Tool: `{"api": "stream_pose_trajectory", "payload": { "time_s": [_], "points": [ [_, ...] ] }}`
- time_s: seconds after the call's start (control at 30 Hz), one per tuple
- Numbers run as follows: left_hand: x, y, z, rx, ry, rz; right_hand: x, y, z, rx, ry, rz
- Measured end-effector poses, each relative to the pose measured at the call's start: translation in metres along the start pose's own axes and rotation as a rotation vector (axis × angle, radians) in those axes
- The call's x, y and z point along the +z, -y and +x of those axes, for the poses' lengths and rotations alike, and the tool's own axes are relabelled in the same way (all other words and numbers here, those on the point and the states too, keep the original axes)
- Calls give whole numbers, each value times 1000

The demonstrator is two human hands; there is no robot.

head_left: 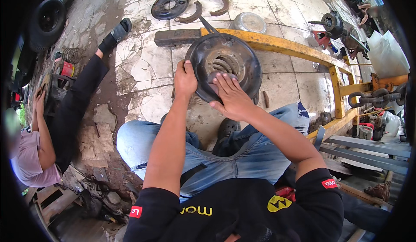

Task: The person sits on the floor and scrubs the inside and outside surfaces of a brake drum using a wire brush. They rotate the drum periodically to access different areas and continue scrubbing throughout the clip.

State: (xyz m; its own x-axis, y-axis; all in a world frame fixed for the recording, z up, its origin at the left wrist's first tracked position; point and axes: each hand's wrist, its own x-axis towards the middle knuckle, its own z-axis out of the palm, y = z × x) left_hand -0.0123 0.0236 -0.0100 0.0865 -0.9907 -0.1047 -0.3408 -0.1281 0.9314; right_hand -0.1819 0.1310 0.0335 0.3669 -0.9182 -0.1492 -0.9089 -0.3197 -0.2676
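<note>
A black round brake backing plate (248,53) is tilted up in front of my knees, with a large hole in its middle. Through the hole, rings like those of a coil spring (220,64) show. My left hand (185,79) is closed on the plate's left rim, thumb over the edge. Flat against the plate's lower face lies my right hand (234,95), its fingers pressing a dark greyish-brown piece (215,75) that looks like sandpaper. The palm hides most of that piece. The plate's top edge is beside a yellow metal beam (277,47).
Another backing plate (167,9) with a cable and two curved brake shoes (193,14) lie beyond on the cracked tiles. Near them is a round metal drum-like part (250,22). The yellow frame continues right toward a chain (377,98). On the left sits another person (39,155), leg stretched out.
</note>
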Motion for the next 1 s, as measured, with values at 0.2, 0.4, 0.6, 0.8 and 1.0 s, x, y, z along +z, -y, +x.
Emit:
{"api": "stream_pose_trajectory", "payload": {
  "time_s": [0.2, 0.4, 0.6, 0.8, 1.0],
  "points": [
    [1, -2, -4, 34, -17, 4, -1, -16, -11, -107, -15, -52],
    [1, 1, 2, -9, 3, 12, -2, -10, 37, -26, -115, 27],
    [1, 11, 7, -22, 32, 16, -2, -30, 82, 127, -189, -12],
    [1, -5, 0, 18, -5, 31, -9, -43, 78, 373, -223, -57],
    [-2, -8, 0, -25, 22, 2, -9, -38, 84, 285, -195, 4]
  ]
}}
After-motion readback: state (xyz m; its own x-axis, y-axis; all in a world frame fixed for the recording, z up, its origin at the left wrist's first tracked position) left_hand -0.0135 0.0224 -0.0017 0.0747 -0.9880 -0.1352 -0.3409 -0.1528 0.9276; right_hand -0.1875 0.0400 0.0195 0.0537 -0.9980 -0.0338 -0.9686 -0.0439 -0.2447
